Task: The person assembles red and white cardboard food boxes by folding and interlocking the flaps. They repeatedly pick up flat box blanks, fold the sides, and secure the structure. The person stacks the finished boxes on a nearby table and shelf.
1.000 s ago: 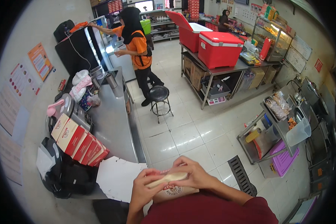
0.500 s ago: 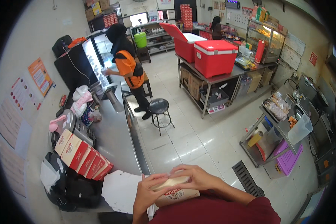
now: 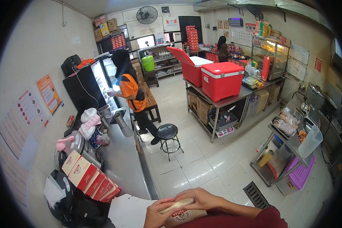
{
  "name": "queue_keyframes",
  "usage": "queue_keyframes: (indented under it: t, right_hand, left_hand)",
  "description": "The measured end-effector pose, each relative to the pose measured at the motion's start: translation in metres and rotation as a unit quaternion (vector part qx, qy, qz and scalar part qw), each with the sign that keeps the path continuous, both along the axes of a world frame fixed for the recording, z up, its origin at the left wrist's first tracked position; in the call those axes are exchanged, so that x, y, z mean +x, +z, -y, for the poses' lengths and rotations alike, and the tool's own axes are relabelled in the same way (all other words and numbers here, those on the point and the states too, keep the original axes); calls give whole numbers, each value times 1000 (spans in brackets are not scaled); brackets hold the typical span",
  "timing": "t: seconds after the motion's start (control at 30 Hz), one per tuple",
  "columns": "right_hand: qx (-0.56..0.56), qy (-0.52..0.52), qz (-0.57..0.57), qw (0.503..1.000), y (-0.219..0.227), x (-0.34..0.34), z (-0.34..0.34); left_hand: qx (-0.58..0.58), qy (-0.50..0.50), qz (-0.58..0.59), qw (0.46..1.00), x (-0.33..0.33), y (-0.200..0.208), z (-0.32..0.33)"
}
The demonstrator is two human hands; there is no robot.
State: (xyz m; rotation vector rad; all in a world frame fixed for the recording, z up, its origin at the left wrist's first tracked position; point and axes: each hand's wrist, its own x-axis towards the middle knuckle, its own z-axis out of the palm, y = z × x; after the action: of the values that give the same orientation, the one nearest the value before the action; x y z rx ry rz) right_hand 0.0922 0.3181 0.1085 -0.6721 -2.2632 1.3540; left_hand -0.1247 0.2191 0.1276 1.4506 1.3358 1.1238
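At the lower edge, close to my body, is a cream cardboard food box (image 3: pixel 189 217) with printed sides. My left hand (image 3: pixel 160 212) wraps round its left end, fingers bent over the top. From the right, my right hand (image 3: pixel 204 199) grips the upper edge, its fingers almost meeting the left ones. A pale top panel (image 3: pixel 178 205) shows between the two hands. The box's underside is hidden. Beside my left hand lies a white sheet of card (image 3: pixel 127 211) on the counter.
Red-and-cream boxes (image 3: pixel 88 175) stack on the steel counter (image 3: pixel 119 161) at left, near a black bag (image 3: pixel 83 211). A stool (image 3: pixel 167 131) stands on the floor. A co-worker in an orange vest (image 3: pixel 130 91) faces a fridge. Red coolers (image 3: pixel 221 81) occupy a table; a trolley (image 3: pixel 288 140) stands right.
The view has tilted upward, so my hands and the box sit lower in it. Both hands keep hold of the box. The co-worker by the fridge has shifted stance.
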Motion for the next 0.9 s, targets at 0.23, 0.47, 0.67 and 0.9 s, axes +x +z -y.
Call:
queue_keyframes:
  t: [0.23,0.47,0.67,0.9]
  right_hand:
    - [55,-2,-27,998,4,-2,-6]
    - [77,15,-20,997,7,-3,-8]
    - [78,28,-40,996,3,-4,-9]
    - [72,13,-100,992,-12,-1,-2]
  left_hand:
    - [-38,31,21,999,0,-16,-6]
    - [-17,36,-3,999,1,-17,-4]
    - [-29,5,51,998,-2,4,0]
    - [80,-82,67,991,-36,-25,3]
